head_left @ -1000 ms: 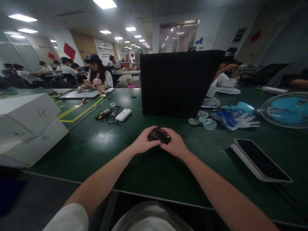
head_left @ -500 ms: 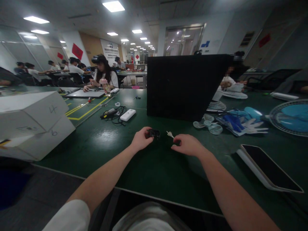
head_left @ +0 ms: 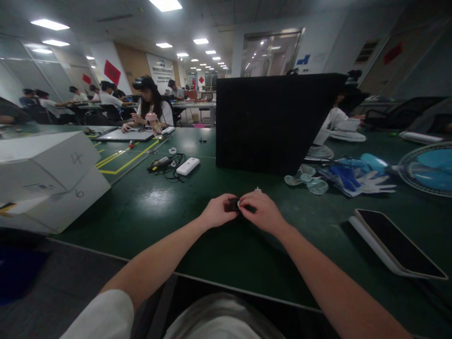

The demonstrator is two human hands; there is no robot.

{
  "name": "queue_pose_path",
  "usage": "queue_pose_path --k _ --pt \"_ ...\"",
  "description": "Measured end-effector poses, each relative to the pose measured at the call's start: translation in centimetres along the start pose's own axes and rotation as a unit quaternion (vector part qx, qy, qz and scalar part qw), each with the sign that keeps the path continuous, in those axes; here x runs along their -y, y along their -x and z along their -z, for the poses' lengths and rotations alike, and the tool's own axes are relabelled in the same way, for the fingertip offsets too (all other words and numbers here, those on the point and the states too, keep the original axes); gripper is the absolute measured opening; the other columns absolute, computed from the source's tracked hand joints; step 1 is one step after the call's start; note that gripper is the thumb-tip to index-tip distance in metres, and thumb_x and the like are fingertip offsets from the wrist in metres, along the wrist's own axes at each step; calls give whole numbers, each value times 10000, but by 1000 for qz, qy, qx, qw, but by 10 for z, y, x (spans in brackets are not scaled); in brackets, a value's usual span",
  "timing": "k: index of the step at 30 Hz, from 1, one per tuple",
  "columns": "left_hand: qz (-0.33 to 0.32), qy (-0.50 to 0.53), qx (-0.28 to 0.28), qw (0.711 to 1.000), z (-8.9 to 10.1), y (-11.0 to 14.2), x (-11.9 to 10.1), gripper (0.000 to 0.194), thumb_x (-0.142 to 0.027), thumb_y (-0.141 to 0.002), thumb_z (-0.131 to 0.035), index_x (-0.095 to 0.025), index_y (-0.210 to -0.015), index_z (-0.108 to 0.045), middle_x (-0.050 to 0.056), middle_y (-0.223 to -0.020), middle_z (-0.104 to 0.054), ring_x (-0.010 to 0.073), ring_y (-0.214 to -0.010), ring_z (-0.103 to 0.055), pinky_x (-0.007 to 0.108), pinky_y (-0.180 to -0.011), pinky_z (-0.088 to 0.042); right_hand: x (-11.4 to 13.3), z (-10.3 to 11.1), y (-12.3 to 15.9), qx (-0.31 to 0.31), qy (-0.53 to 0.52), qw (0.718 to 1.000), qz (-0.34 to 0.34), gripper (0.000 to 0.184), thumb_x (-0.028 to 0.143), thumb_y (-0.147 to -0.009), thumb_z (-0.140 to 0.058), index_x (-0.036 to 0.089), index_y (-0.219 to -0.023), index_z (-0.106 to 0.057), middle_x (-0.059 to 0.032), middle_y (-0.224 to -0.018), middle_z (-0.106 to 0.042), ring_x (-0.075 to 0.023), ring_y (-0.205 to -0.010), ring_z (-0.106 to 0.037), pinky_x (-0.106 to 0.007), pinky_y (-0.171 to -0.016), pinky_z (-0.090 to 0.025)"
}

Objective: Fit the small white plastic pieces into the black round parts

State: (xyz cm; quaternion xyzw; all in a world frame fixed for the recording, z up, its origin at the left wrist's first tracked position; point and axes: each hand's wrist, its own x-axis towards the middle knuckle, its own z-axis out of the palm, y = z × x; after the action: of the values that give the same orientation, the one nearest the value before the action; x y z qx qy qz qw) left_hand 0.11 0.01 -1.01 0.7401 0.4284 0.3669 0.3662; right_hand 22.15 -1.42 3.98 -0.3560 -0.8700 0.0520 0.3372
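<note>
My left hand (head_left: 219, 211) is closed around a small dark part (head_left: 233, 202), mostly covered by the fingers. Against that part, my right hand (head_left: 261, 212) pinches a small white piece (head_left: 239, 204) between thumb and fingertips. Its exact kind is too small to make out. A second white bit (head_left: 258, 190) shows just beyond the right knuckles; whether it lies on the table or is held, I cannot tell. Both hands are close together, low over the green table (head_left: 212, 254).
A large black panel (head_left: 264, 125) stands ahead. Clear fan blades (head_left: 308, 179), gloves (head_left: 363, 181), a blue fan (head_left: 431, 165) and a phone (head_left: 399, 240) are rightward. Leftward are white boxes (head_left: 52, 179), a cable (head_left: 165, 165) and a white power bank (head_left: 188, 166). A co-worker (head_left: 151, 106) sits beyond.
From being together, the hands parted, with a white stemmed piece showing by my right hand. My right hand has since come back left to the dark part in my left hand.
</note>
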Motion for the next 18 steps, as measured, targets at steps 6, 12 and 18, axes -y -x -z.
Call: queue_pose_path --k 6,12,18 --pt "22 42 13 999 1 -1 4 577 -253 -736 -806 -180 -1276 -614 87 -1007 -757 207 -886 -733 350 -832 -580 -2 -9 4 51 9 998 -28 149 245 -905 -641 281 -942 -780 -54 -1156 -719 -267 -1099 -640 -497 -938 -516" --pt "29 44 13 999 3 -1 1 572 -266 -755 -802 -193 -1287 -605 78 -997 -757 212 -897 -730 354 -826 -568 -23 7 5 -8 11 997 -81 178 269 -897 -622 272 -964 -787 -66 -1243 -687 -294 -1172 -609 -533 -1006 -487" --pt "36 34 -17 999 10 -5 4 539 -279 -780 -780 -189 -1280 -600 84 -1019 -746 208 -885 -718 359 -807 -565 -73 21 12 52 113 979 -161 413 174 -803 -618 242 -1191 -743 -98 -1384 -618 -350 -1264 -532 -573 -1067 -418"
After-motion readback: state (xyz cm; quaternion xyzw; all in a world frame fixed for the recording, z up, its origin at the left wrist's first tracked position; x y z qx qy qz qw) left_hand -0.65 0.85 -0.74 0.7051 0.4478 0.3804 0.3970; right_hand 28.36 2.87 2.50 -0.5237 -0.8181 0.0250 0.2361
